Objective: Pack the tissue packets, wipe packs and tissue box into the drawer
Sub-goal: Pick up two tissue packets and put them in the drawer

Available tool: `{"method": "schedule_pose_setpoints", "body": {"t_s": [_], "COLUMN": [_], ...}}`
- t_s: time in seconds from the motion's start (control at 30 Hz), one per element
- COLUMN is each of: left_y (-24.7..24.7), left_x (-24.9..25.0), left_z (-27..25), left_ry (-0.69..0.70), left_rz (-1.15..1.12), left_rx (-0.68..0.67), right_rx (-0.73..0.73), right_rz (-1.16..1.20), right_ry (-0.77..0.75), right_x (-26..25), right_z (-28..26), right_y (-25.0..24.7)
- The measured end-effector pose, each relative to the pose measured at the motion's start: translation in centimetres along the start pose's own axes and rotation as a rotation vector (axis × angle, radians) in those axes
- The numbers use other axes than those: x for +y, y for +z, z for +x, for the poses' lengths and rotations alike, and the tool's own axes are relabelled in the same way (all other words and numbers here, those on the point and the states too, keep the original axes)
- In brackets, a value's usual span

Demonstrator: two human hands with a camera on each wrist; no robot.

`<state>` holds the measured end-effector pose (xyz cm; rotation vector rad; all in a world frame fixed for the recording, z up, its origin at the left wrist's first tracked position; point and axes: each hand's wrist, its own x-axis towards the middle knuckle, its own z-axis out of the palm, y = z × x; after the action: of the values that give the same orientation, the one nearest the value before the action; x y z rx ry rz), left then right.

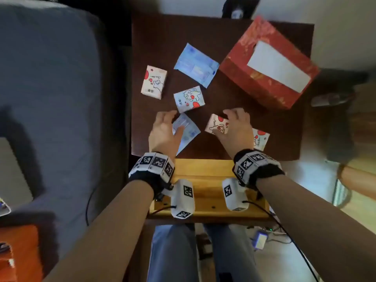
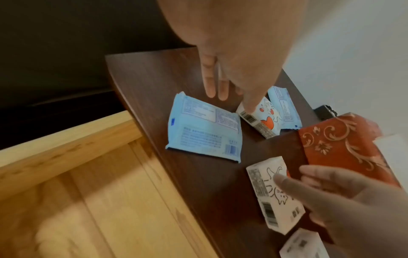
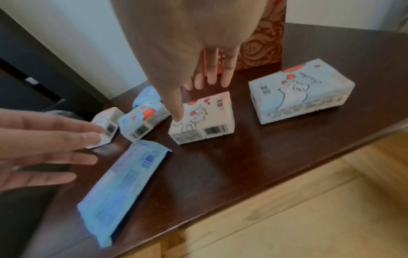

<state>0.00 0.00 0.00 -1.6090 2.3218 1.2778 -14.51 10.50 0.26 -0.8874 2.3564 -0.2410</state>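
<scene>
Reaching hands: both are over the near part of the dark wooden nightstand top [image 1: 234,37], above the open drawer [image 1: 205,169].
Left hand [image 1: 163,129]: fingers straight and slightly spread, hovering over the near wipe pack [image 1: 188,132] — whether the thumb touches it cannot be told.
Right hand [image 1: 237,125]: thumb tip on the near side of a white tissue packet [image 3: 203,118], the other fingers straight down behind its far side, so the hand straddles it; a firm squeeze cannot be told.
Tissue packets: a second one [image 1: 259,138] lies just right of the right hand at the near right edge, a third [image 1: 189,98] sits in the middle of the top, a fourth [image 1: 154,82] near the left edge.
Wipe packs: the near one lies flat by the front edge, the other [image 1: 196,65] lies farther back, just left of the box.
Tissue box [image 1: 270,64]: red with a gold pattern — set at an angle at the far right corner.
Drawer: light wood, pulled out under the front edge.
Other: a grey bed [image 1: 50,88] stands left of the nightstand.
</scene>
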Motion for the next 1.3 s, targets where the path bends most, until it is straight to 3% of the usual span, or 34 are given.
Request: {"method": "schedule_pose_setpoints", "body": {"t_s": [0.1,0.27,0.4,0.53,0.6,0.7,0.77,0.87,1.0,1.13,1.3], "left_y": [0.7,2.1,2.8,2.6,2.6,2.9,3.1,2.7,2.1,2.6,2.3], "left_x": [-0.6,-1.3,-1.6,-1.4,-0.9,0.4,1.1,1.6,2.0,1.6,1.1], "left_z": [2.3,3.2,2.9,2.2,1.8,1.6,1.8,2.1,1.5,1.0,0.7], "left_ry": [0.027,-0.031,-0.016,0.036,0.048,0.024,0.018,0.068,0.232,0.396,0.364], "left_rz": [-0.035,-0.088,-0.101,-0.074,-0.169,-0.400,-0.445,-0.475,-0.502,-0.273,-0.202], "left_rx": [0.062,0.035,0.054,0.183,0.091,-0.153,-0.204,-0.132,-0.023,0.034,0.012], "right_rx": [-0.012,-0.006,-0.170,-0.314,-0.347,-0.395,-0.416,-0.387,-0.452,-0.577,-0.433], "right_rz": [0.093,0.251,0.403,0.709,0.848,0.932,0.989,1.109,1.233,1.206,1.219], "right_ry": [0.117,0.206,0.229,0.350,0.390,0.351,0.301,0.253,0.361,0.338,0.300], "right_x": [0.7,1.3,1.5,1.3,1.1,0.5,0.1,-0.1,-0.5,-0.7,-1.2], "right_z": [1.0,1.9,2.9,3.0,2.9,2.7,2.6,2.6,2.5,2.1,2.3], "right_y": [0.9,1.1,0.7,-0.1,-0.5,-0.8,-0.9,-1.1,-1.8,-2.2,-1.9]}}
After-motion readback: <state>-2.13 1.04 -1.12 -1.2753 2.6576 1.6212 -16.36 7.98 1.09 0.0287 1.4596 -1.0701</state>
